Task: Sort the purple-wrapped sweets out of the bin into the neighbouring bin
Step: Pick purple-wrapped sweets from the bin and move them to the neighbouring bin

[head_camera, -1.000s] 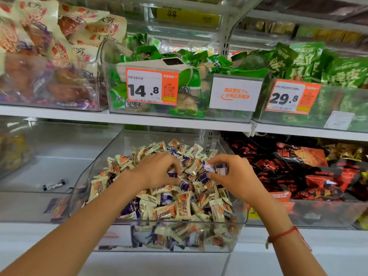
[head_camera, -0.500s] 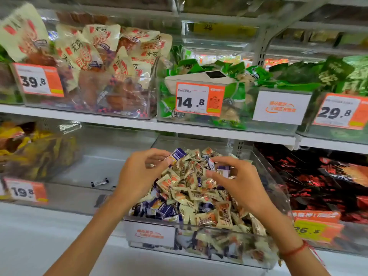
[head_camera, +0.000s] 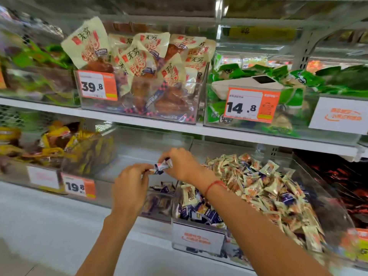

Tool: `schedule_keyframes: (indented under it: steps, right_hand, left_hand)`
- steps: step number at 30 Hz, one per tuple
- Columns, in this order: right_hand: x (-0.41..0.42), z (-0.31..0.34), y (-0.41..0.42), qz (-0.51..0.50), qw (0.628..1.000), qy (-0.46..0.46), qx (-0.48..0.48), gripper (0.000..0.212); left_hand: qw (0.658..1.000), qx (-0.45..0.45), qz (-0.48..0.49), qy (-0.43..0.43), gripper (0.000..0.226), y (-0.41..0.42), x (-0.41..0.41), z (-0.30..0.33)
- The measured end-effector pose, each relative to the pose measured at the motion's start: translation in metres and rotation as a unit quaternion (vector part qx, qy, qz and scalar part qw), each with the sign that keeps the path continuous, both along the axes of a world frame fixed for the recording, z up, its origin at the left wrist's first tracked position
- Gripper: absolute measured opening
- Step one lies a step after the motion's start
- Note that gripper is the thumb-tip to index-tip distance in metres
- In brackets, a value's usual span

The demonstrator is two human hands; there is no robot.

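Head view: both hands have left the heaped bin (head_camera: 310, 188), where half a second ago they were digging among the sweets, and now meet above the clear neighbouring bin (head_camera: 127, 156) to its left. The camera has also swung left, so the 39.8 price tag (head_camera: 97, 86) and the tan snack packs (head_camera: 139, 56) behind it sit near the middle of the upper shelf (head_camera: 159, 124), and the 14.8 price tag (head_camera: 251, 106) lies further right.

Between the hands is a purple-wrapped sweet (head_camera: 162, 166), possibly more than one; the blur hides the count. The right hand (head_camera: 180, 164) reaches across from the right, its forearm passing over the front corner of the heaped bin, a red string (head_camera: 215, 185) round the wrist. Its fingers are curled and its grip pinches the upper right end of the sweet. The left hand (head_camera: 130, 186) comes up from below with bent fingers, and its fingertips pinch the lower left end.

A few purple sweets (head_camera: 162, 189) already lie at the front of the neighbouring bin, just below the hands. More purple wrappers (head_camera: 205, 213) show among the cream and orange ones in the front left of the heaped bin.
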State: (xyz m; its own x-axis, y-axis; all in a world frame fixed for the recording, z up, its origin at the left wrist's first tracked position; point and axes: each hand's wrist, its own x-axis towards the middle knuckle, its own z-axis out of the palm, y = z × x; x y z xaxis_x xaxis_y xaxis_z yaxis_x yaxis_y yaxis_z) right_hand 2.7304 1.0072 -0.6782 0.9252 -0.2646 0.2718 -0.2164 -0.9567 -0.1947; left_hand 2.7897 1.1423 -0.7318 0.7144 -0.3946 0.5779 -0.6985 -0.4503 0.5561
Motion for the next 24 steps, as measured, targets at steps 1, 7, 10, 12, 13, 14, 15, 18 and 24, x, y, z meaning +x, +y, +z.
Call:
schedule_keyframes:
  steps: [1,7,10,12,13,14,15,18,24]
  right_hand:
    - [-0.001,0.0,-0.001,-0.004,1.0,0.014,0.001,0.04]
    - [-0.058,0.009,0.009,0.03,0.999,0.008,0.008,0.04]
    - [-0.115,0.01,-0.002,0.0,0.999,-0.03,0.033,0.031]
    - [-0.151,0.013,-0.018,-0.055,0.996,-0.055,0.048,0.027]
    - [-0.168,0.014,-0.03,-0.087,0.993,-0.065,0.044,0.025]
    - [-0.183,0.013,-0.044,-0.123,0.989,-0.068,0.036,0.022]
    - [-0.198,0.011,-0.056,-0.163,0.984,-0.068,0.029,0.02]
    - [-0.23,-0.007,-0.09,-0.276,0.96,-0.052,0.011,0.018]
    - [-0.232,-0.038,-0.102,-0.344,0.935,0.074,-0.045,0.032]
  left_hand:
    - [1.0,0.018,0.0,0.01,0.024,-0.001,0.002,-0.004]
    - [0.996,0.068,-0.028,0.046,0.031,-0.006,0.007,-0.006]
    - [0.998,0.022,-0.05,0.032,0.029,-0.009,-0.009,0.014]
    - [0.996,-0.041,-0.08,0.009,0.024,-0.014,-0.033,0.035]
    - [0.992,-0.06,-0.107,-0.004,0.023,-0.019,-0.048,0.044]
    - [0.988,-0.065,-0.142,-0.014,0.023,-0.025,-0.063,0.05]
    - [0.981,-0.056,-0.185,-0.019,0.024,-0.032,-0.078,0.051]
    - [0.949,0.031,-0.313,-0.029,0.028,-0.06,-0.109,0.039]
    - [0.891,0.225,-0.389,-0.064,0.043,-0.103,-0.121,0.018]
